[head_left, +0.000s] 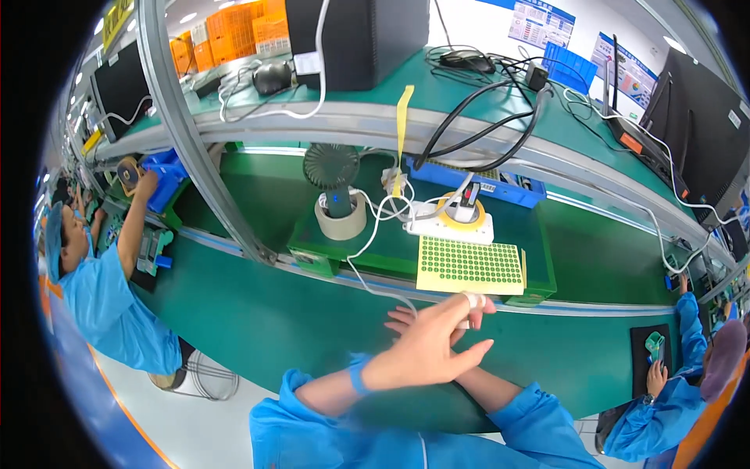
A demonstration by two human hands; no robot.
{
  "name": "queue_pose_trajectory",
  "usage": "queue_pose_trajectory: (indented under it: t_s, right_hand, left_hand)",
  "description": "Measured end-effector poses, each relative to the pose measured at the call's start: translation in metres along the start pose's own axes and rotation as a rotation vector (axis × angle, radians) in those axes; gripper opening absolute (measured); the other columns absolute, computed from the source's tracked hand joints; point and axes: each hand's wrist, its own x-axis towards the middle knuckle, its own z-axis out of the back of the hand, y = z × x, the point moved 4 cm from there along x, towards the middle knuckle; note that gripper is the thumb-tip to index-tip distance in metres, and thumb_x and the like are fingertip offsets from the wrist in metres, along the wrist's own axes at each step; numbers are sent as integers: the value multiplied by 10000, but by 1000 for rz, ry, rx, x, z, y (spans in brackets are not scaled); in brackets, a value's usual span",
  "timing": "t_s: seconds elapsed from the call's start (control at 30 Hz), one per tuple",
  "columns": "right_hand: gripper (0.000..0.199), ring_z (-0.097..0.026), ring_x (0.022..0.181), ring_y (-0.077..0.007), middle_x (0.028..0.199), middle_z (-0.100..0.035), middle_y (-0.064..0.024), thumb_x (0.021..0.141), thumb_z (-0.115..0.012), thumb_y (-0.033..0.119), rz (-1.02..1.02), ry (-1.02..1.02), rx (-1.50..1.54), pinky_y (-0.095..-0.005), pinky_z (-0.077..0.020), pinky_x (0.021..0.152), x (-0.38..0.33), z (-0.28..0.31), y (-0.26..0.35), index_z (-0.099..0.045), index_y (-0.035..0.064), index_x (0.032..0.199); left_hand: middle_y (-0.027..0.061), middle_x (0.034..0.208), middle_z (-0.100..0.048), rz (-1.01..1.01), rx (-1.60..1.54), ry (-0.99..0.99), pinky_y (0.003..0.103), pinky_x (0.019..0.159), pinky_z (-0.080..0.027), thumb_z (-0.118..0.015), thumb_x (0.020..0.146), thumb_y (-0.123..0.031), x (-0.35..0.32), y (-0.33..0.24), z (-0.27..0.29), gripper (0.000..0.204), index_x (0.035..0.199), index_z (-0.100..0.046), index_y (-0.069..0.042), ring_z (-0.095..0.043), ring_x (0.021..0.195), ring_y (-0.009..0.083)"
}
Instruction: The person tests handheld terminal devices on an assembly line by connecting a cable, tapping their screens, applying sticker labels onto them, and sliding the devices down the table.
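Observation:
Over the green bench top (234,289), my forearms cross. My left hand (418,344), with a blue band (358,375) at the wrist, lies across the right one. Its thumb stands apart and its fingers reach forward, somewhat bent; white tape (473,301) wraps one finger. I see nothing in it. Mostly covered by it, my right hand (400,318) shows only some spread fingertips on the left side. Just beyond both hands is a yellow sheet of round green stickers (469,263), and a white cable (383,289) hangs down close to the fingertips.
On the green ledge stand a small dark fan (331,168) in a tape roll (341,219), a white power strip (473,229) and a blue tray (500,187). Cables (484,133) droop from the metal-framed shelf above. Co-workers sit left (117,305) and right (664,406).

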Motion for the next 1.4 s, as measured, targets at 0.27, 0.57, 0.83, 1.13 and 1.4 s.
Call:
queue_pose_trajectory:
  t_s: [0.27,0.57,0.83,1.13,1.4]
  right_hand:
    - [893,-373,1517,-358,1575,-457,-226,1001,-338,702,56,51,-152,-487,-300,1254,7,111,-104,-318,27,1586]
    - [887,-423,1478,-365,1562,-466,-235,1007,-314,707,224,41,-243,-483,-338,1232,21,102,-87,-344,17,1564]
    - [884,-468,1444,-373,1550,-475,-243,1013,-294,712,349,-30,-288,-480,-371,1211,1,98,-87,-368,9,1545]
    - [885,-519,1405,-381,1537,-484,-252,1020,-271,717,294,-12,-237,-476,-408,1189,-15,90,-84,-393,-1,1523]
    - [501,-475,1420,-342,1440,-592,-159,927,-659,343,-195,-102,-953,-506,-336,1208,-1,7,-16,-661,69,1345]
  left_hand:
    - [28,976,-531,518,-659,416,209,688,-365,-466,1060,-105,-50,165,-37,270,1293,-578,-29,-436,783,84]
    - [58,1242,-646,384,-648,618,274,912,-483,-479,1101,-105,-53,151,-32,358,1446,-552,-47,-587,1045,113]
    - [91,1346,-629,333,-720,579,288,922,-496,-468,1110,-117,-52,155,-34,438,1542,-445,-53,-613,1030,126]
    - [201,1236,-697,378,-674,718,341,843,-601,-490,1103,-129,-44,138,-35,406,1487,-465,2,-749,969,237]
    - [53,746,-653,402,-546,256,255,575,-511,-500,1117,-240,-53,104,13,271,1150,-615,3,-641,611,116]
